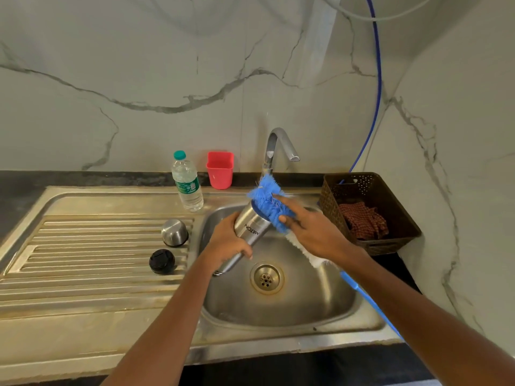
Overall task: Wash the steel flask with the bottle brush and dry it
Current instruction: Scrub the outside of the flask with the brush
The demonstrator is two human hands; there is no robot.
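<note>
Left of the sink basin point(306, 302), on the ribbed draining board point(83, 246), the black stopper point(162, 261) sits nearest me. The steel cup lid point(175, 233) stands mouth-down just behind it, close to the basin's edge. Behind the basin's left corner stands a plastic water bottle point(187, 182) with a green cap. A red cup point(220, 169) stands beside it against the wall.

Over the basin's left side, my left hand point(227, 243) is wrapped around the lower body of the steel flask point(250, 232). I hold the flask tilted above the basin, its base down toward the drain point(267, 277) and its mouth up toward the tap point(278, 146), which stands behind the basin.

At the flask's mouth is the blue bristle head of the bottle brush point(267, 203); I cannot tell how far in it goes. My right hand point(312, 235) grasps the brush just below that head, forefinger stretched over the bristles and thumb against them. The white bristles and blue handle run back under my wrist.

Right of the basin, on the dark worktop point(390, 263), a brown perforated basket point(331, 201) holds a crumpled checked cloth point(362, 221).
</note>
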